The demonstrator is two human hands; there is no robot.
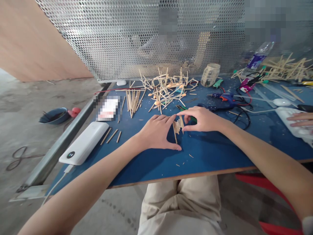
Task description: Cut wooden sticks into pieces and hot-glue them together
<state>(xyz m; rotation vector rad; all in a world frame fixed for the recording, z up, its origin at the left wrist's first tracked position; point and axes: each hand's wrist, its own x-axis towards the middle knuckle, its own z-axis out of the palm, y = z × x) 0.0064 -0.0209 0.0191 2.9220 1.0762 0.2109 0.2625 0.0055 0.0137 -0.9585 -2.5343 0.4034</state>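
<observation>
Several short wooden sticks (178,125) lie side by side on the blue tabletop, between my two hands. On their left, my left hand (157,132) rests with thumb and fingers spread, and a longer stick (175,133) runs close to its fingers. From the right, my right hand (201,119) reaches over, its thumb and index finger apart around the right end of the row. The two index fingertips come together at the top of the row; whether they press on a stick is hidden. A green-handled tool (193,119) lies partly under my right hand.
A pile of glued sticks (166,86) and a sheaf of long sticks (133,101) lie behind. A white power bank (84,143) is at left, with loose sticks (112,135) beside it. A blue glue gun (223,98), a jar (210,75) and another person's hand (302,120) are right.
</observation>
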